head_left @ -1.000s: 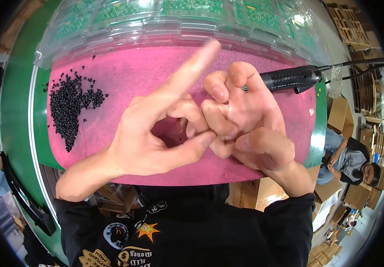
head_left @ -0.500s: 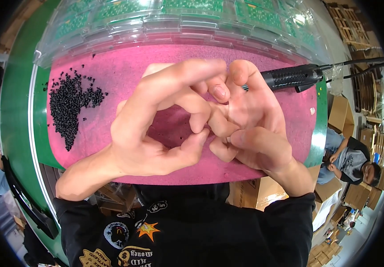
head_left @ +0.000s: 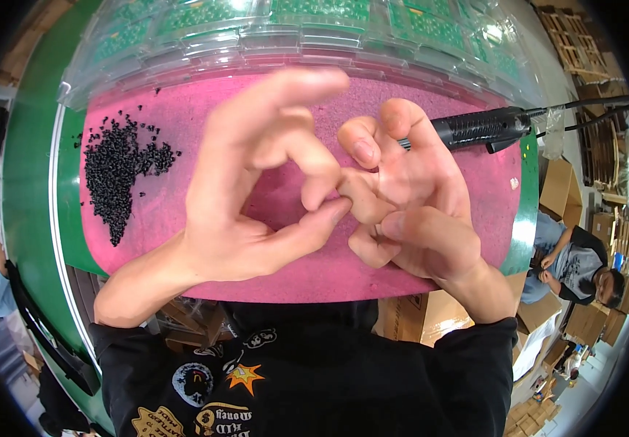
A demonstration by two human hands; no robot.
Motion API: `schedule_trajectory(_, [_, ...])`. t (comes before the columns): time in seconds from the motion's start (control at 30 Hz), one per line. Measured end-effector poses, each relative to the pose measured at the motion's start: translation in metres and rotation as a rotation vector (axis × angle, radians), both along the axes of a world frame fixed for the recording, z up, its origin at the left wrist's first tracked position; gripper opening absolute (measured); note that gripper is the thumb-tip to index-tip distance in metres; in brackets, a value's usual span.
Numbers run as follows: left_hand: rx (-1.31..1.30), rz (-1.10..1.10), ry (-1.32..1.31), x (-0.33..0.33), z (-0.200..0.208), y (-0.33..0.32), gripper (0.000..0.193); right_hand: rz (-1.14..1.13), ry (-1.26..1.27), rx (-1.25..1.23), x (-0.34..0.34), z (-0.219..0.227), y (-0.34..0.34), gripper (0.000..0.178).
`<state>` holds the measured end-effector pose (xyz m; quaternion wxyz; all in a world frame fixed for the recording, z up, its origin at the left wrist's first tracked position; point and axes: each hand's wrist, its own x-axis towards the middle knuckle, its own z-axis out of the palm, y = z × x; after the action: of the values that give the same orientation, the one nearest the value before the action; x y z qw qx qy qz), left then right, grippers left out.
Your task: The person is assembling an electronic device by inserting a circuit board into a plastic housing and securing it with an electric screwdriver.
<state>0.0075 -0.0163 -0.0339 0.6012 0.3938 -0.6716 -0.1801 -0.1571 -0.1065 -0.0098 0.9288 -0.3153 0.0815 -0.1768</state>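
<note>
In front of me, above the pink mat, my two hands meet. The thumb and forefinger of my left hand come together beside the right fingers; any small thing between them is hidden. Its other fingers arch away, blurred a little. My right hand is curled palm up, thumb pressed on a bent finger; what it grips there is too small to make out. Behind the right fingers a black electric screwdriver extends to the right; whether those fingers touch it I cannot tell. A pile of tiny black parts lies at left.
Clear plastic trays with green circuit boards line the far edge. A green table shows beyond the mat. Cables run right from the screwdriver. Cardboard boxes stand below the near edge; another person sits at far right.
My left hand's upper fingers have lifted and spread away from the right hand. Its thumb has shifted slightly right, while my right hand stays nearly in place.
</note>
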Motion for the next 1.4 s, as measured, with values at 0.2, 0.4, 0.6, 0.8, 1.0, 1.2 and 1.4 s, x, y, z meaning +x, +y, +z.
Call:
schedule_trajectory(0.2, [0.043, -0.004, -0.250, 0.003, 0.013, 0.004, 0.103, 0.024, -0.080, 0.009, -0.004, -0.004, -0.001, 0.061])
schedule_trajectory(0.4, [0.025, 0.100, -0.398, 0.006, 0.012, 0.000, 0.134, 0.006, -0.014, 0.022, 0.000, 0.000, 0.000, 0.063])
schedule_trajectory(0.6, [0.184, -0.060, 0.057, -0.001, 0.015, 0.000, 0.144, -0.003, -0.020, 0.020, -0.001, -0.002, -0.001, 0.064])
schedule_trajectory(0.8, [0.264, -0.280, 0.260, -0.001, 0.009, 0.003, 0.159, -0.004, -0.137, -0.013, -0.003, -0.010, 0.001, 0.060])
schedule_trajectory(1.0, [0.218, -0.297, -0.097, 0.002, 0.027, 0.003, 0.164, -0.213, -0.057, -0.399, 0.000, -0.003, 0.015, 0.051])
schedule_trajectory(1.2, [0.372, -0.210, -0.074, -0.012, 0.020, 0.008, 0.163, -0.166, -0.067, -0.400, -0.002, -0.008, 0.012, 0.051])
schedule_trajectory(1.4, [0.321, -0.239, 0.071, -0.012, 0.009, 0.005, 0.161, -0.263, -0.099, -1.388, -0.006, -0.010, 0.000, 0.060])
